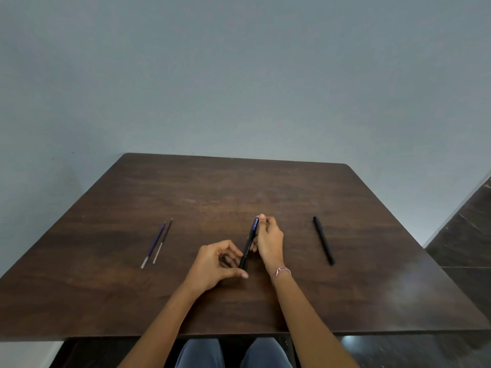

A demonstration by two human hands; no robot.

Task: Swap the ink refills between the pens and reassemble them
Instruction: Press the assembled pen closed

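Note:
A black pen with a blue cap end point(249, 243) is held over the middle of the dark wooden table point(239, 187). My right hand point(268, 241) grips its upper part near the blue end. My left hand point(216, 264) pinches its lower end with thumb and fingers. Two loose ink refills lie side by side at the left: a blue one point(154, 244) and a dark one point(163, 240). A second, all-black pen point(323, 240) lies on the table to the right of my hands.
A plain grey wall rises behind the table. Dark floor tiles point(462, 235) show at the right. My knees point(233, 353) are under the near table edge. A bracelet point(281, 271) circles my right wrist.

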